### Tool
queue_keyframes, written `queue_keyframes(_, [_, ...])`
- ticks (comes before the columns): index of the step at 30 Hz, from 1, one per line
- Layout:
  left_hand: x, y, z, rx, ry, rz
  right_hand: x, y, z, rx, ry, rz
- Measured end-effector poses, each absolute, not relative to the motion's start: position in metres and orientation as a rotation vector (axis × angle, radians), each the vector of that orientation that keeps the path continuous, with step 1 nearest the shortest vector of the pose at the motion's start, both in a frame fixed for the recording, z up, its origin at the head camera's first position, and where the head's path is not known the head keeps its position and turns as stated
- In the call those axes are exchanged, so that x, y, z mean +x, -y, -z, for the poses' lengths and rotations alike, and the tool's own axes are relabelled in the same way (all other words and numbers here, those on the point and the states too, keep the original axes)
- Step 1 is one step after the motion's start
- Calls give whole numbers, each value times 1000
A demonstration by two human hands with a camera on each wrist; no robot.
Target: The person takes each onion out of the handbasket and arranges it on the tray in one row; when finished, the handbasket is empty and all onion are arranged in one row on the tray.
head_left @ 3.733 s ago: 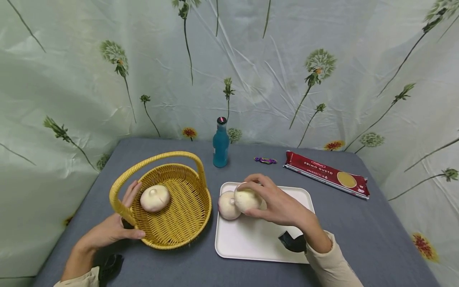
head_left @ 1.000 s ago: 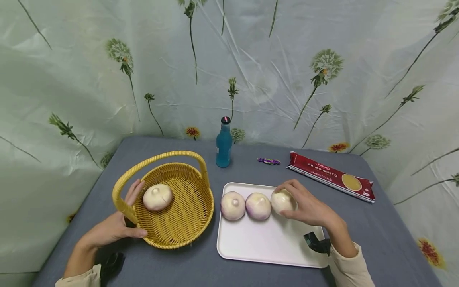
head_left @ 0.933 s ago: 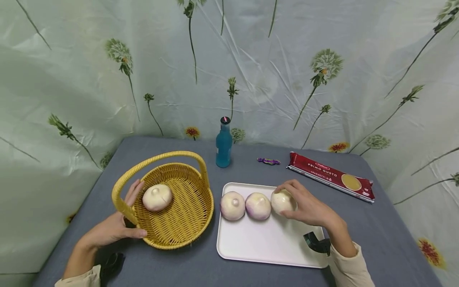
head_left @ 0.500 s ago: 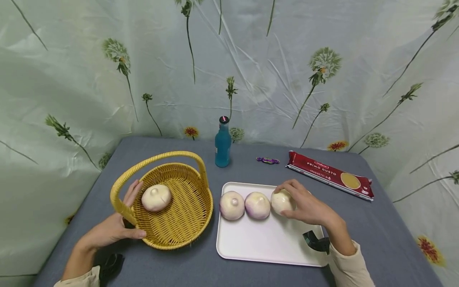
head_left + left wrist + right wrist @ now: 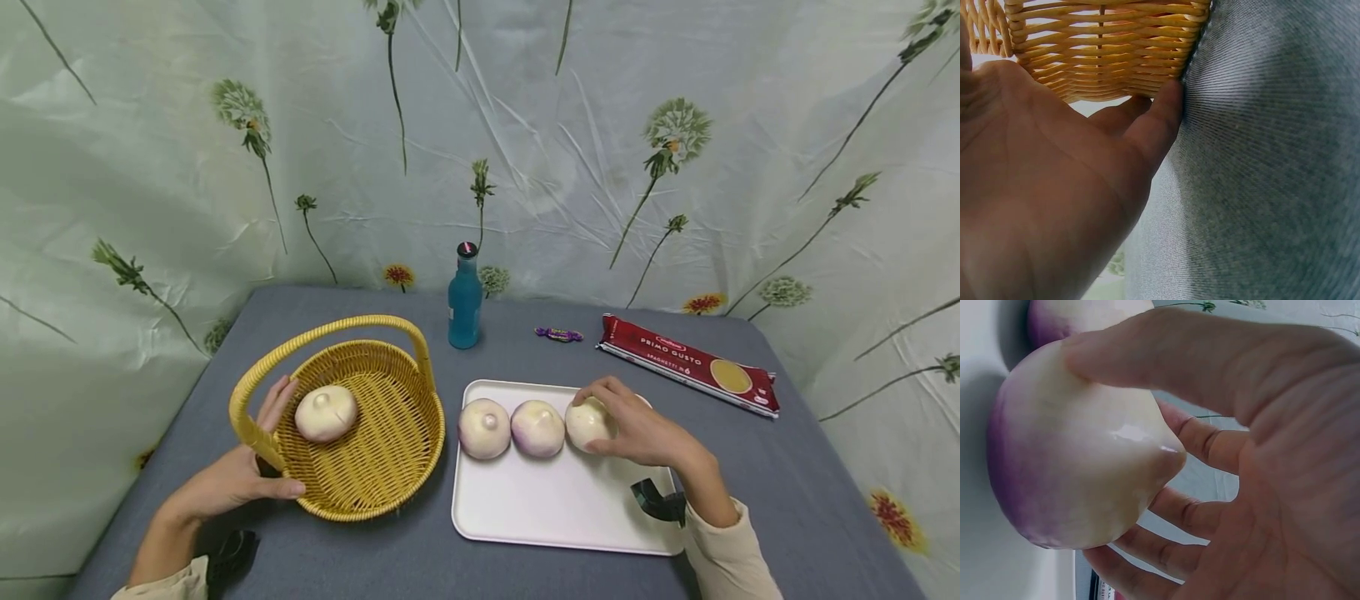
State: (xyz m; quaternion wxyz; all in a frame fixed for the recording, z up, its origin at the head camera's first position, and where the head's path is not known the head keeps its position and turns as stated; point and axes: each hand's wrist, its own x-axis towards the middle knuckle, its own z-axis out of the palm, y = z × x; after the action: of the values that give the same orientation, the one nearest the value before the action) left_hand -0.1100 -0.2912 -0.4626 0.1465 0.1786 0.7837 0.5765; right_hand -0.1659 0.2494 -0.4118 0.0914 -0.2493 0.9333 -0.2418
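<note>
My right hand [image 5: 633,427] holds a white-and-purple turnip [image 5: 1079,450] at the right end of a row on the white tray [image 5: 555,517]. The thumb lies on one side and the fingers on the other. Two more turnips sit to its left, a middle turnip [image 5: 537,429] and a left turnip [image 5: 483,429]. At the left stands a yellow wicker basket [image 5: 390,450] with an arched handle and one turnip [image 5: 326,414] inside. Against its outer left side rests my left hand [image 5: 232,479], thumb and fingers spread and fairly straight along the wicker [image 5: 1110,56].
Behind the tray stand a blue bottle [image 5: 465,304], a small purple wrapped candy [image 5: 558,334] and a red spaghetti packet [image 5: 686,364]. A grey cloth [image 5: 405,558] covers the table. A curtain [image 5: 525,150] with dandelion prints hangs behind.
Earlier my right hand held a turnip beside the left one; it has moved right, and the tray now bears a row of three. Over the last second little changes. The left hand stays at the basket.
</note>
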Motion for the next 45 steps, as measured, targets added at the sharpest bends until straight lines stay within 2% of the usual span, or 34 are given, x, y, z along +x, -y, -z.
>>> queue_keyframes(45, [-111,290,461,521,-2263,-1659,-170,-249,419,-718,-2748,721])
